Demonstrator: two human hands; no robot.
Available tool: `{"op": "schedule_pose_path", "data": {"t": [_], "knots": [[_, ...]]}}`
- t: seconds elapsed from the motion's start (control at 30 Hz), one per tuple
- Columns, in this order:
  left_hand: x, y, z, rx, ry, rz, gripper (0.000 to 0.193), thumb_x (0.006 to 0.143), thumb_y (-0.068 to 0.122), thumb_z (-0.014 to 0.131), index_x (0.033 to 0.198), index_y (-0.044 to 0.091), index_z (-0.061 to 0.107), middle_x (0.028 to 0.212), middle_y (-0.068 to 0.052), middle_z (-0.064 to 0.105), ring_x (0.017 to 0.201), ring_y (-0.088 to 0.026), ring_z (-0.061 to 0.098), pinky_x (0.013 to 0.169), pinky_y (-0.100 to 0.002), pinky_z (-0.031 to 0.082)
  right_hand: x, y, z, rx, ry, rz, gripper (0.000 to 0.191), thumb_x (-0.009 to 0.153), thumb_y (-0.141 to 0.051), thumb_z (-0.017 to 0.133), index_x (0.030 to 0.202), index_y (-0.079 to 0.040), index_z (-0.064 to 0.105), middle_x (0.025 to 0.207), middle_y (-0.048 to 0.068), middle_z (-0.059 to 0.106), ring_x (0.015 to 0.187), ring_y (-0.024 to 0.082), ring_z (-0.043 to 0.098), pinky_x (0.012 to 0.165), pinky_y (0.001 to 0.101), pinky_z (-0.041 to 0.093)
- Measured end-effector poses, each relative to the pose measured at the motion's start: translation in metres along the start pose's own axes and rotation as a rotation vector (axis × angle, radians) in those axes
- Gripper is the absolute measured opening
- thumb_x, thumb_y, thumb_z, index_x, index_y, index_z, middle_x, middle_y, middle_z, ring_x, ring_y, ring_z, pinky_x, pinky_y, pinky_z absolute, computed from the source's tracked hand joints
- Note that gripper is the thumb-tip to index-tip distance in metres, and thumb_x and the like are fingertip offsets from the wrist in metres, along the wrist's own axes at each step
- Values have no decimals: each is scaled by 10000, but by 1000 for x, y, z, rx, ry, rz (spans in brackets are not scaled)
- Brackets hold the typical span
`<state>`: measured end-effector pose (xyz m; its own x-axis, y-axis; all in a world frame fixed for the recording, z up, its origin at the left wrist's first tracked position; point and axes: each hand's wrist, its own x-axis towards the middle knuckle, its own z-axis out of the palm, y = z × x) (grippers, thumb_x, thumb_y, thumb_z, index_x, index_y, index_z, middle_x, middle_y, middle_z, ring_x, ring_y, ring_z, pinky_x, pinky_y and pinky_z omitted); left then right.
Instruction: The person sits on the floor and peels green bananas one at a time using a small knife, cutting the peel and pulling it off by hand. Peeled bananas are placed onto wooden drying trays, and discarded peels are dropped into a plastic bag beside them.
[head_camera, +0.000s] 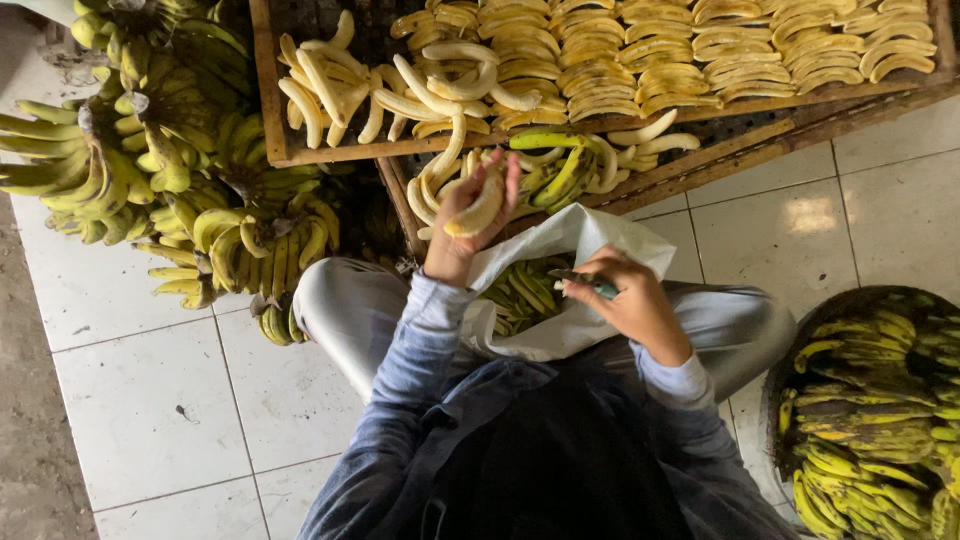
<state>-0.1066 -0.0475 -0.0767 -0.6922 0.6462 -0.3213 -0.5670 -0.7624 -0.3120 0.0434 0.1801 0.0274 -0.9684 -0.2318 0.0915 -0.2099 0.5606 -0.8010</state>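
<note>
1. Pale yellow and soft-looking, that peeled banana (480, 208) sits in the left hand (462, 225), fingers curled round it, held up just in front of the lower wooden tray (700, 165).
2. My guess on handling: light, mushy, slick with no skin on. Squeeze hard and it'll bruise or snap, so a loose cradle round the middle looks right, not a pinch at the tips.
3. Right hand (630, 300) is closed narrow on a small dark knife (590, 283), blade end pointing left, hovering over the white plastic bag (570, 240) on the person's lap.
4. That bag is open and full of green peels (522, 292), between both hands.
5. Just past the left hand lies a loose heap of peeled bananas (400, 95) on the upper tray (268, 90), with neat sliced rows (700, 50) further right.
6. Far left, unpeeled green-yellow bunches (150, 150) are piled on the tiled floor (150, 400). Bottom right, a dark basket (800, 320) holds more green peels.
</note>
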Motion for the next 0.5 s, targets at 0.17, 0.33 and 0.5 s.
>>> {"op": "schedule_pose_path", "data": {"t": [0.17, 0.33, 0.5], "knots": [[81, 81, 23, 340, 175, 533, 309, 1095, 222, 417, 1396, 153, 432, 1174, -127, 626, 744, -178, 593, 599, -274, 565, -22, 33, 45, -146, -246, -85, 220, 729, 33, 737, 933, -46, 750, 1062, 92, 810, 940, 251, 735, 714, 356, 571], [127, 130, 69, 682, 399, 1072, 481, 1046, 149, 441, 1511, 135, 319, 1057, -163, 598, 600, -192, 406, 487, -352, 395, 40, 88, 21, -109, 167, 33, 266, 952, -262, 773, 902, -8, 715, 906, 119, 738, 697, 190, 717, 581, 322, 562], [132, 145, 84, 1263, 471, 1561, 689, 1082, 95, 576, 1611, 58, 137, 1476, -303, 304, 1262, -423, 329, 1023, -537, 361, 162, 143, 16, -480, 168, -3, 266, 930, -284, 783, 1061, -65, 706, 981, 134, 728, 847, 350, 700, 695, 447, 538]]}}
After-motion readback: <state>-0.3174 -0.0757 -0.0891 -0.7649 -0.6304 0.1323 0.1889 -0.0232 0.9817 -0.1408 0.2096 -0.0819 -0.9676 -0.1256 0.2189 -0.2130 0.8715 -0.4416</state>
